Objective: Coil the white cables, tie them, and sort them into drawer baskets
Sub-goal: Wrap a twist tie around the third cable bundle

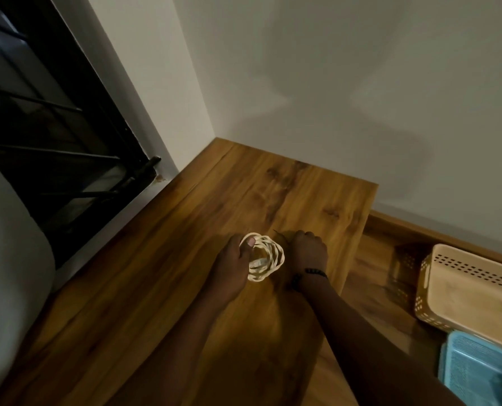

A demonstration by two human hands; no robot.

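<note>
A coiled white cable (268, 254) is held just above the wooden tabletop (185, 244), a white connector showing inside the loops. My left hand (232, 266) grips the coil's left side, thumb pressed on top of the loops. My right hand (308, 253) is closed at the coil's right side, pinching a thin dark tie (280, 235) that sticks out up and left of the fist. A dark bead bracelet sits on my right wrist.
A beige perforated basket (472, 291) stands lower right, below the tabletop's right edge, with a light blue basket (478, 373) in front of it. White walls meet at the back corner. A dark barred window is at the left, a pale cushion at the far left.
</note>
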